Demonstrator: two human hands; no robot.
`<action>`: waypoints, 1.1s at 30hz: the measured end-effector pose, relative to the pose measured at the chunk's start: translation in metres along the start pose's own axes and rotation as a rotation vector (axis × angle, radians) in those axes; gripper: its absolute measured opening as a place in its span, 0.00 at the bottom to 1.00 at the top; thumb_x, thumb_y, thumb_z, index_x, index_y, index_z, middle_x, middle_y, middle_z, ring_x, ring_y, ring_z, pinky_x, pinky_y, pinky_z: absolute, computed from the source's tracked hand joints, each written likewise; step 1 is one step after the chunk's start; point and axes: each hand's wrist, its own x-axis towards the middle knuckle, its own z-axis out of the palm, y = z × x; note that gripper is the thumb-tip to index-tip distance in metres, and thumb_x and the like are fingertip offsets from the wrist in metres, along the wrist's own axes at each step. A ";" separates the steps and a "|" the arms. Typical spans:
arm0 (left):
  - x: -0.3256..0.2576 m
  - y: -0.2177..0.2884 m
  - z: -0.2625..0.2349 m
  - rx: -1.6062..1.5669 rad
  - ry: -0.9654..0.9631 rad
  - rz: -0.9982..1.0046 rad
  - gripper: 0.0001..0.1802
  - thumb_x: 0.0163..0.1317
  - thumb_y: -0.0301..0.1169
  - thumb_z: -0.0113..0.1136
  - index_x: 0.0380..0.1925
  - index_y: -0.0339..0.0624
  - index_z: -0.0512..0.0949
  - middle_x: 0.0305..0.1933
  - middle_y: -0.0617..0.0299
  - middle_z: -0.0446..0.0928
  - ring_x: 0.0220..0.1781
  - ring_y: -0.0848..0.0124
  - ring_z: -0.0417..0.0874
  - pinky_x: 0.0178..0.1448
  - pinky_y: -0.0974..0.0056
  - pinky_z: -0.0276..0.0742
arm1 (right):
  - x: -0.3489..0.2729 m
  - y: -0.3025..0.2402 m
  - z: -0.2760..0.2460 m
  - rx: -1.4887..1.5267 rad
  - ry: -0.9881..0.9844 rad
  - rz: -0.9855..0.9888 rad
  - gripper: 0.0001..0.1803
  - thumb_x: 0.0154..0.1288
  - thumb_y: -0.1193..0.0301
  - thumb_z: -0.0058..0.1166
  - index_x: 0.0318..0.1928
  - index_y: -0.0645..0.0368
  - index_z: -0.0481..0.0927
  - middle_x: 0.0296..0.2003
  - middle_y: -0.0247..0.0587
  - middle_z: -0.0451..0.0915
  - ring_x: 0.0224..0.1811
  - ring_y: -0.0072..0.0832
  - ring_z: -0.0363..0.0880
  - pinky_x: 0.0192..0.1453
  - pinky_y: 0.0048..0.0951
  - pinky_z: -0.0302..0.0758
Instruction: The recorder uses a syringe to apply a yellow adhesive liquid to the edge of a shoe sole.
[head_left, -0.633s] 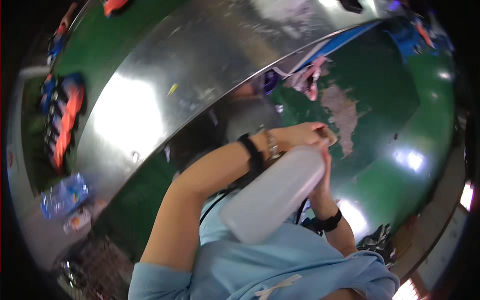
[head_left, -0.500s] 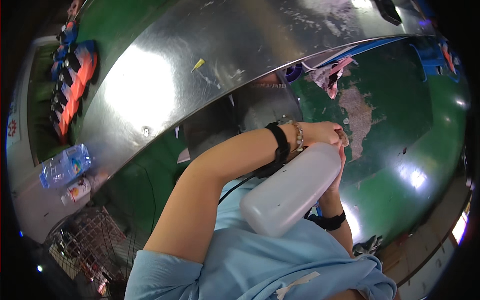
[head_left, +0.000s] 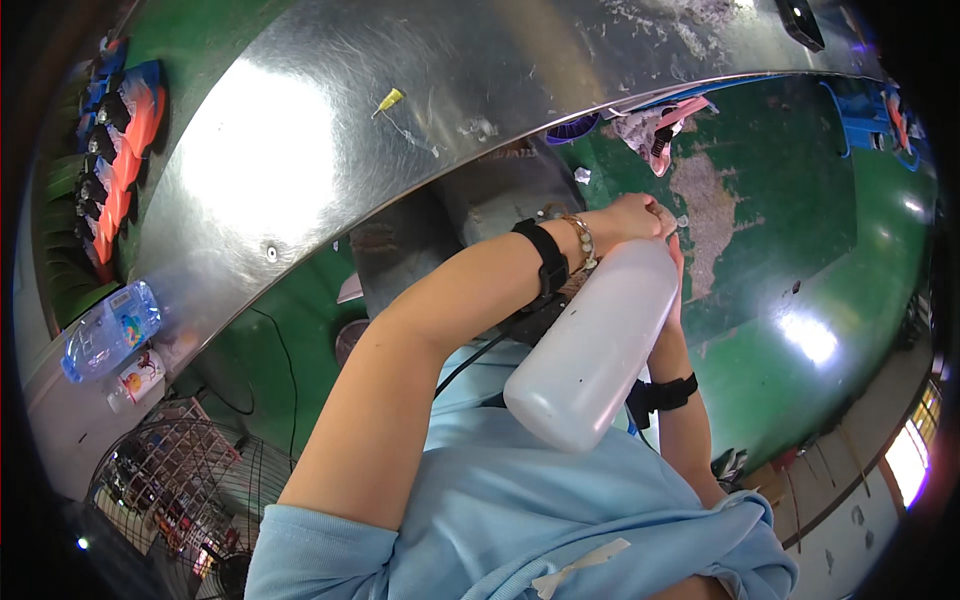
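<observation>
A large translucent white plastic bottle (head_left: pixel 600 345) is tilted in front of my chest, its rounded base toward me and its neck end pointing away. My left hand (head_left: pixel 640 215) is closed at the far end, fingers curled together over the neck area; what they pinch is hidden. Behind the bottle's right side, my right hand (head_left: pixel 676 275) grips it, with most of its fingers out of sight. Both wrists wear black straps, and a beaded bracelet (head_left: pixel 583 245) circles the left one.
A shiny metal table (head_left: pixel 440 60) curves across the far side, with a yellow conical nozzle (head_left: pixel 390 100) on it. At left are a clear blue-tinted plastic bottle (head_left: pixel 112 330), a small white bottle (head_left: pixel 137 380) and a round wire cage (head_left: pixel 180 470). A purple basin (head_left: pixel 573 130) is beneath the table edge.
Both hands and the bottle's far end have moved away from me and slightly left. The bottle now points more steeply away. The view has shifted a little.
</observation>
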 end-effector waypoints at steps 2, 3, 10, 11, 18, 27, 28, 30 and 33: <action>-0.001 -0.001 -0.003 0.034 0.024 0.003 0.20 0.46 0.22 0.58 0.42 0.30 0.69 0.31 0.62 0.75 0.35 0.73 0.76 0.39 0.68 0.72 | 0.007 -0.001 -0.002 0.025 -0.020 0.060 0.24 0.67 0.48 0.35 0.46 0.53 0.73 0.38 0.36 0.78 0.39 0.26 0.78 0.43 0.27 0.76; -0.002 -0.003 -0.005 0.009 0.056 0.024 0.20 0.46 0.22 0.58 0.43 0.32 0.69 0.33 0.62 0.74 0.36 0.73 0.75 0.39 0.68 0.72 | 0.011 -0.002 -0.002 0.008 -0.061 0.077 0.24 0.67 0.48 0.36 0.45 0.53 0.73 0.37 0.36 0.78 0.38 0.26 0.78 0.43 0.27 0.76; -0.017 0.002 -0.021 0.057 0.098 -0.022 0.33 0.46 0.31 0.62 0.55 0.39 0.66 0.48 0.57 0.74 0.48 0.69 0.76 0.49 0.68 0.71 | 0.011 0.000 -0.001 0.006 -0.171 0.194 0.32 0.63 0.40 0.35 0.50 0.55 0.70 0.43 0.38 0.76 0.45 0.28 0.76 0.51 0.30 0.73; -0.015 0.002 -0.021 0.062 0.098 -0.023 0.33 0.46 0.31 0.62 0.55 0.39 0.66 0.48 0.57 0.74 0.48 0.69 0.76 0.49 0.68 0.71 | 0.014 -0.001 -0.006 0.010 -0.173 0.192 0.32 0.63 0.40 0.35 0.50 0.55 0.70 0.43 0.38 0.76 0.45 0.28 0.76 0.51 0.30 0.73; -0.011 -0.005 -0.027 -0.203 0.033 -0.091 0.25 0.50 0.28 0.58 0.51 0.41 0.68 0.40 0.61 0.76 0.38 0.74 0.78 0.40 0.71 0.73 | 0.052 -0.028 -0.021 -0.293 0.013 0.119 0.37 0.61 0.38 0.33 0.57 0.56 0.64 0.52 0.41 0.70 0.54 0.31 0.69 0.60 0.35 0.64; -0.021 0.004 -0.022 -0.304 -0.048 -0.100 0.23 0.51 0.26 0.57 0.50 0.40 0.68 0.40 0.60 0.75 0.38 0.73 0.78 0.41 0.69 0.74 | 0.111 -0.056 -0.046 -0.508 -0.108 0.345 0.18 0.65 0.51 0.42 0.38 0.51 0.75 0.25 0.28 0.74 0.22 0.18 0.68 0.24 0.19 0.64; -0.021 0.002 -0.020 -0.299 -0.083 -0.085 0.23 0.52 0.28 0.57 0.50 0.40 0.69 0.39 0.61 0.76 0.37 0.74 0.78 0.39 0.71 0.74 | 0.114 -0.054 -0.050 -0.505 -0.162 0.375 0.17 0.65 0.52 0.42 0.36 0.50 0.75 0.22 0.27 0.72 0.18 0.16 0.66 0.20 0.17 0.62; -0.023 0.003 -0.023 -0.272 -0.070 -0.130 0.23 0.52 0.28 0.58 0.51 0.40 0.69 0.40 0.61 0.76 0.38 0.74 0.78 0.40 0.71 0.74 | 0.114 -0.055 -0.048 -0.544 -0.168 0.405 0.16 0.65 0.54 0.43 0.39 0.52 0.75 0.25 0.28 0.73 0.21 0.17 0.68 0.21 0.17 0.63; -0.033 0.009 -0.022 -0.269 -0.050 -0.144 0.25 0.50 0.28 0.59 0.51 0.38 0.68 0.40 0.59 0.76 0.38 0.73 0.79 0.40 0.70 0.75 | 0.096 -0.057 -0.025 -0.590 -0.154 0.356 0.15 0.66 0.58 0.44 0.46 0.53 0.71 0.31 0.32 0.75 0.27 0.19 0.72 0.24 0.18 0.67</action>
